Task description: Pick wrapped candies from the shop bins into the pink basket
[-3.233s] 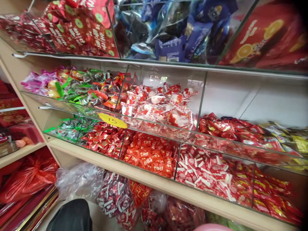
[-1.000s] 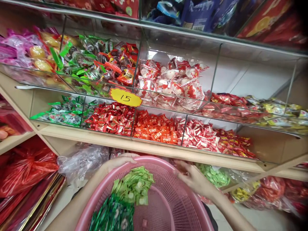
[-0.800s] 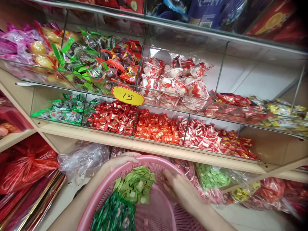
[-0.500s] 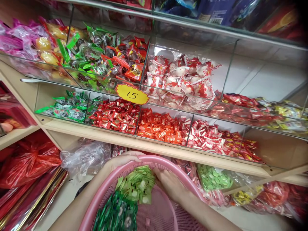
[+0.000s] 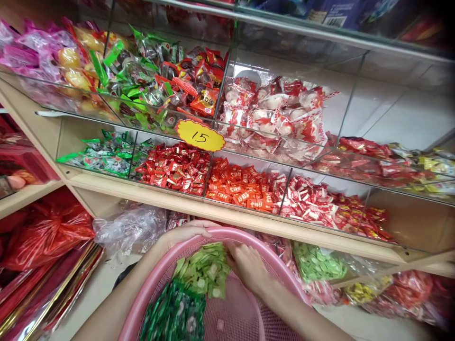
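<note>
A round pink plastic basket (image 5: 238, 232) with mesh walls is tilted in front of me. My left hand (image 5: 186, 233) grips its rim at the upper left, fingers over the edge. Inside the basket, my right hand (image 5: 249, 266) has its fingers curled against the right side of a pile of light green wrapped candies (image 5: 204, 267). Its fingertips are partly hidden, so what they hold cannot be made out. Dark green wrapped candies (image 5: 174, 310) fill the basket's lower left. The bare mesh bottom shows at the right.
A wooden shelf (image 5: 249, 218) with clear divided bins of red, orange and green wrapped candies stands just beyond the basket. A yellow price tag (image 5: 201, 135) reads 15. Bagged candies (image 5: 318, 263) lie underneath. A red plastic bag (image 5: 53, 234) sits at lower left.
The view has shifted slightly, so the shelf appears a little further right. My right hand's fingers look more curled at the light green candies. The left hand keeps its place on the rim.
</note>
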### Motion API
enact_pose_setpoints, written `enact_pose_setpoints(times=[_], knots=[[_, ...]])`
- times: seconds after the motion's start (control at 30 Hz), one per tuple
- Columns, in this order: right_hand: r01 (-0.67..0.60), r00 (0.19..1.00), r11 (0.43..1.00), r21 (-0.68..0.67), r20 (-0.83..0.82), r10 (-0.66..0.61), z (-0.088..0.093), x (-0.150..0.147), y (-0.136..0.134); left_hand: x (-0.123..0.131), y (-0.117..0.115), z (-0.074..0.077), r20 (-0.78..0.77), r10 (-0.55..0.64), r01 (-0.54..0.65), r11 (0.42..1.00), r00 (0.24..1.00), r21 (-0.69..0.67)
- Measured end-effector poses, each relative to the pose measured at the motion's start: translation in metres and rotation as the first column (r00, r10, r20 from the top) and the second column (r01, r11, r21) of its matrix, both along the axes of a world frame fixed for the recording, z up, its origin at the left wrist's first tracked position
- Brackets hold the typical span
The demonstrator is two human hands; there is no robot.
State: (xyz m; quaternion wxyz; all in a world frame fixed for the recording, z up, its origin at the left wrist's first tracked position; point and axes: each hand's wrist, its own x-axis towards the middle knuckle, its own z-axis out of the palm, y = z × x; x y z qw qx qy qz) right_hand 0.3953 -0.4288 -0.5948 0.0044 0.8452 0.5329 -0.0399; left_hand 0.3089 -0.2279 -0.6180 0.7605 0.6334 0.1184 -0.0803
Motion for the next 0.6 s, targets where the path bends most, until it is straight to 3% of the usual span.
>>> enact_pose_setpoints(times=[0.23, 0.33, 0.6], knots=[[-0.087, 0.988, 0.994, 0.068, -0.119, 0.095, -0.001, -0.005, 0.002, 0.0, -0.001, 0.003, 0.015, -0.019, 0.019, 1.0, 1.0, -0.017], [-0.044, 0.988, 0.997, 0.067, -0.147, 0.054, 0.0, 0.001, -0.006, -0.001, -0.001, 0.006, 0.009, -0.043, 0.043, 0.997, 0.999, -0.062], [-0.018, 0.998, 0.968, -0.252, -0.056, 0.004, -0.004, 0.011, -0.032, -0.001, -0.004, 0.012, -0.014, -0.032, 0.031, 0.998, 0.999, -0.051]])
